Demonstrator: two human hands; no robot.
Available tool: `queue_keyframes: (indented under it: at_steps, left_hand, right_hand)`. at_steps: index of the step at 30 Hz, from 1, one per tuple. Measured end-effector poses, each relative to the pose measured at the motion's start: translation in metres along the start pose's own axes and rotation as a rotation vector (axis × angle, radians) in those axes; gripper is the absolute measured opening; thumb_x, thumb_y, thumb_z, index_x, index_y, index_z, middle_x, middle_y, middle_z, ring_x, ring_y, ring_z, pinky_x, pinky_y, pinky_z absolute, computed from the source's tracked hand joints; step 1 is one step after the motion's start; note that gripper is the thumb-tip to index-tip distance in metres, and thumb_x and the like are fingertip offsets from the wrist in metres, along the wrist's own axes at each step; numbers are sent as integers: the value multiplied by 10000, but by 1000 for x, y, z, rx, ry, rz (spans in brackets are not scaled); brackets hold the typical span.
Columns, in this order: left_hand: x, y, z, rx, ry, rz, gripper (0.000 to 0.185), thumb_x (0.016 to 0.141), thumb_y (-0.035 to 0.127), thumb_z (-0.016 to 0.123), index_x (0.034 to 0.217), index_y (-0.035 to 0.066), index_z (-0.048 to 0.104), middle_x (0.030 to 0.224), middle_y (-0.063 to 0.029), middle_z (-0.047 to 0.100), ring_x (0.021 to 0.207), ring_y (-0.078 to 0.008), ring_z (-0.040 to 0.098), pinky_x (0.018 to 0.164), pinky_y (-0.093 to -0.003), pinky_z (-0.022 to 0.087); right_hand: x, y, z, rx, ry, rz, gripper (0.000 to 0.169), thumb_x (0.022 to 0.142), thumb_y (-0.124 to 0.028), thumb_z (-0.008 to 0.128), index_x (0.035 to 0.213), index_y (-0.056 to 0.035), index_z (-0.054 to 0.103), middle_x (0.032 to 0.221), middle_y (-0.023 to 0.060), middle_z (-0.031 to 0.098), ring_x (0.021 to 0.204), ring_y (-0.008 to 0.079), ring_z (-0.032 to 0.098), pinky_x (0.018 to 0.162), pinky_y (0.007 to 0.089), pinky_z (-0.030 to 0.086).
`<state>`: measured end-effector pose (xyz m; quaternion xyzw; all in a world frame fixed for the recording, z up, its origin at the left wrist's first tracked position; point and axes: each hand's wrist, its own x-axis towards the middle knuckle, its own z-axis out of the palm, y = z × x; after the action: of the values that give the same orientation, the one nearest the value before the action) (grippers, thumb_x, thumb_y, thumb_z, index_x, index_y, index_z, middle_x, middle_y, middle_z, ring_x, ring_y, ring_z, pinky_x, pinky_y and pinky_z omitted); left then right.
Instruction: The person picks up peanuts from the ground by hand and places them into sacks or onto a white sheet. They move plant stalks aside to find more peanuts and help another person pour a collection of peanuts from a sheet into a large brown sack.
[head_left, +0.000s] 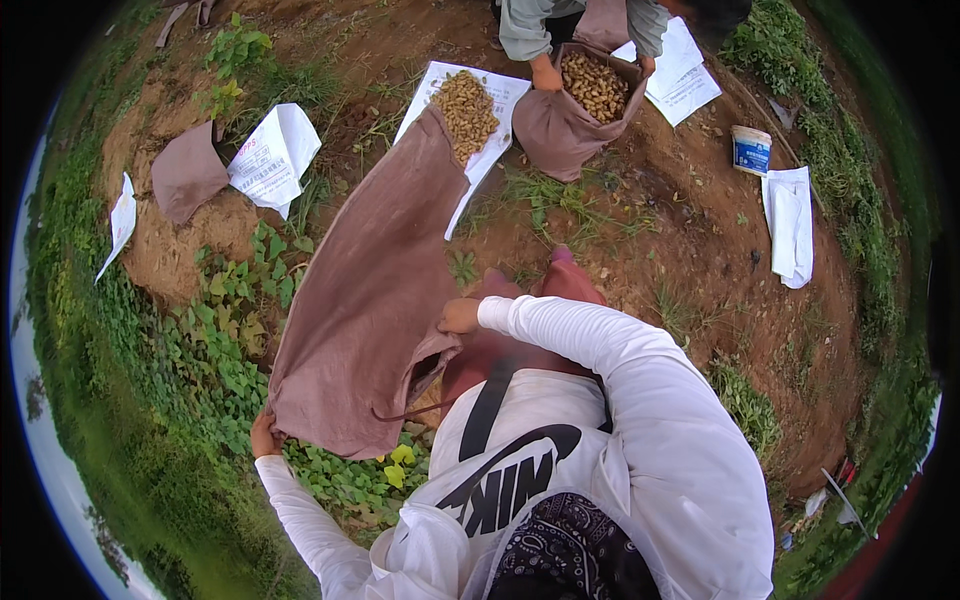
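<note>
A long brown woven sack (375, 270) is stretched out between my hands and reaches away over a white sack. My left hand (266, 435) grips its lower left corner. My right hand (459, 316) pinches its right edge beside a dark opening in the cloth. Past the sack's far end, a pile of unshelled peanuts (466, 112) lies on the white printed sack (517, 86). To the right of that pile, another brown sack (551, 139) stands with its mouth wide, showing peanuts (592, 86) inside; another person's two hands hold its rim.
A person in grey sleeves (525, 30) bends over at the top. White sacks (681, 75) and a brown sack (189, 172) lie around on the soil. A blue-and-white bucket (751, 150) stands at the right above a folded white sack (789, 225). Leafy vines (217, 345) grow at left.
</note>
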<state>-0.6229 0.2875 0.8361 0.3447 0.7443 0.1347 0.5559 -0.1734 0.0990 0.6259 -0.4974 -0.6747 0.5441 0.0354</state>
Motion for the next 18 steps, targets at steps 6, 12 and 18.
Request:
queue_keyframes:
  at_steps: [6,12,18]
  left_hand:
    - [-50,-159,-196,213,614,-495,352,907,327,507,1150,88,596,802,-94,649,571,-206,581,484,-333,476]
    - [-63,-205,-86,792,761,-570,439,878,317,551,1211,30,557,1028,-168,605,839,-290,579,704,-389,468]
    - [78,-149,66,995,409,78,523,860,276,578,1288,-13,502,1207,-236,572,1075,-363,575,875,-418,462]
  right_hand:
    - [-66,8,-17,193,130,-77,393,873,-362,494,1047,-46,648,998,191,649,926,369,613,843,457,457]
    - [-227,154,5,119,155,201,320,837,-295,520,959,-37,667,942,198,653,883,374,620,795,461,480]
    - [-319,231,34,203,255,539,292,832,-271,512,894,-35,672,888,207,656,855,387,627,769,475,489]
